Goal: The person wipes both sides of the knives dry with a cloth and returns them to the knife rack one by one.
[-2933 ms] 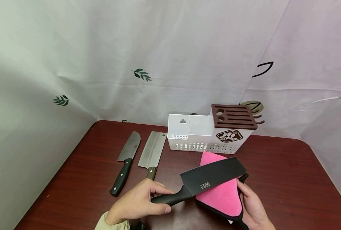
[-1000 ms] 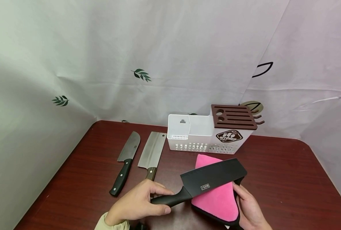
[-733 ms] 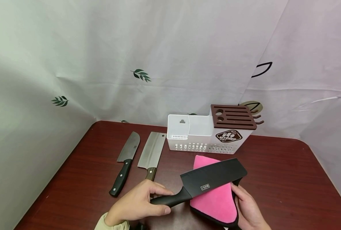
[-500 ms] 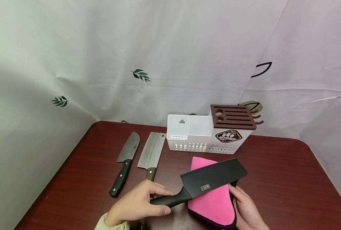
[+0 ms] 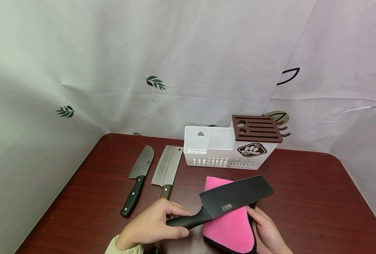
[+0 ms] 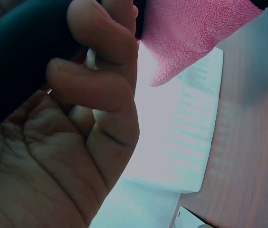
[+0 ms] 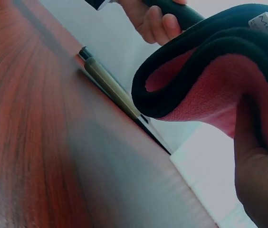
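Observation:
My left hand (image 5: pixel 157 222) grips the black handle of a cleaver (image 5: pixel 238 194), its black blade pointing right and slightly away from me. Behind the blade is a folded pink cloth (image 5: pixel 229 231) with black edging, showing above and below it. My right hand (image 5: pixel 267 229) holds this cloth by its right edge, thumb on the front, near the blade's lower edge. In the right wrist view the folded cloth (image 7: pixel 205 97) is raised off the table, with the thumb pressed into its pink side. Curled fingers (image 6: pixel 105 95) wrap the dark handle in the left wrist view.
Left of my hands lie a black-handled kitchen knife (image 5: pixel 138 180) and a steel cleaver (image 5: pixel 168 165) with a wooden handle, partly behind my left hand. A white knife holder (image 5: pixel 217 155) with a brown slotted top stands at the back, near the hanging fabric (image 5: pixel 188 53).
My right hand has slid the cloth leftward along the blade toward the handle and slightly nearer me. My left hand and the black cleaver have stayed almost still.

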A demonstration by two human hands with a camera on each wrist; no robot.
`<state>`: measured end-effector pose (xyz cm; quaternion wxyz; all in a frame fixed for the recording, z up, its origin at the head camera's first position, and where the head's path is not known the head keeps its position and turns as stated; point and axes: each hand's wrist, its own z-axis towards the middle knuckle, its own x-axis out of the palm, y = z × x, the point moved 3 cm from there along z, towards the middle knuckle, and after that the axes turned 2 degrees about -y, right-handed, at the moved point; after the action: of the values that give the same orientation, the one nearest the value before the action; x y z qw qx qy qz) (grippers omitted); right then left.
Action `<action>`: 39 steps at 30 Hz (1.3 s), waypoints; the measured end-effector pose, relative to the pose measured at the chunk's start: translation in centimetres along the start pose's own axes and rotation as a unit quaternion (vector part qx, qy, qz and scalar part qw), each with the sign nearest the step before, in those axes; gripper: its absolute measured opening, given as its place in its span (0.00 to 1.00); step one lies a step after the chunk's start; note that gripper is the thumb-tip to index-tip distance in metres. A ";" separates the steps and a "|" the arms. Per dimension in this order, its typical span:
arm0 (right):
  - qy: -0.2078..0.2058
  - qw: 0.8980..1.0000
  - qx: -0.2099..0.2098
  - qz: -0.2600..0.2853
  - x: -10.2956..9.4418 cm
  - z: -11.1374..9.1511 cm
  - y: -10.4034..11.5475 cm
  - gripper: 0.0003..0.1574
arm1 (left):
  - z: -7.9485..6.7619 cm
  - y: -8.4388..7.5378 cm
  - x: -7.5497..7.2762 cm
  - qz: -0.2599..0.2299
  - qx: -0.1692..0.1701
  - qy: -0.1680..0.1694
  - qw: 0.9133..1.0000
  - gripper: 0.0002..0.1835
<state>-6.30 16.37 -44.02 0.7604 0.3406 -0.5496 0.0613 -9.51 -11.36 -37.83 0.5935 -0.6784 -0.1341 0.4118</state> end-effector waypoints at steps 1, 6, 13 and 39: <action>0.002 1.000 0.000 0.000 0.0 0.0 0.0 0.37 | 0.0 0.0 0.0 0.000 0.000 0.000 1.000 0.13; 0.003 1.000 -0.002 -0.005 0.0 0.1 -0.3 0.37 | 0.1 -0.1 0.1 -0.003 0.007 0.003 1.000 0.12; -0.004 1.000 0.015 -0.026 0.2 0.2 -0.6 0.35 | 0.1 -0.1 0.2 -0.002 0.019 0.007 1.000 0.12; 0.029 0.998 0.035 -0.038 0.0 0.2 -1.8 0.32 | 0.3 0.0 0.5 -0.016 -0.010 0.017 1.000 0.14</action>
<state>-5.57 14.85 -44.79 0.7653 0.3855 -0.5118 0.0610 -9.38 -10.82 -38.00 0.5950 -0.6891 -0.1388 0.3896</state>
